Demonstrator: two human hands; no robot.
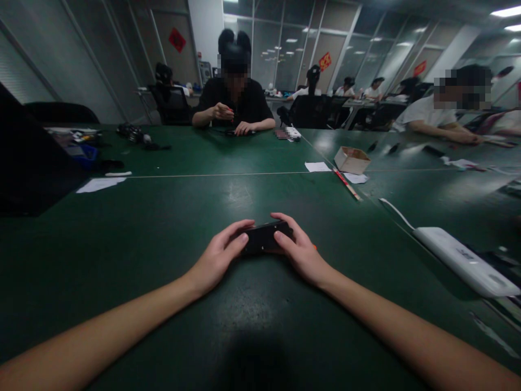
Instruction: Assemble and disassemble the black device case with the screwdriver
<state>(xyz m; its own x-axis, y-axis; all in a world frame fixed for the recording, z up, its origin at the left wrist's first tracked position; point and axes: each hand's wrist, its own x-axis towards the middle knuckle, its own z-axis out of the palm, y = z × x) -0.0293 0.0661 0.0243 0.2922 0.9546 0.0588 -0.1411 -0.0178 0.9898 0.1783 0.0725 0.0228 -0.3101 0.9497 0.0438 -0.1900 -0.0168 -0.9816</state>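
Observation:
A small black device (264, 239) lies on the green table (171, 233) straight ahead of me. My left hand (217, 258) grips its left end, fingers curled round the far edge and thumb on top. My right hand (299, 250) grips its right end the same way, thumb pressed on the top face. A bit of orange shows just behind my right hand; I cannot tell what it is. Both forearms rest low over the table.
A white power strip (464, 260) with a cable lies at the right. A small cardboard box (352, 159), paper slips and a red pencil (347, 184) sit further back. A dark object (28, 163) stands at the left. A person (234, 92) sits opposite, another at the right.

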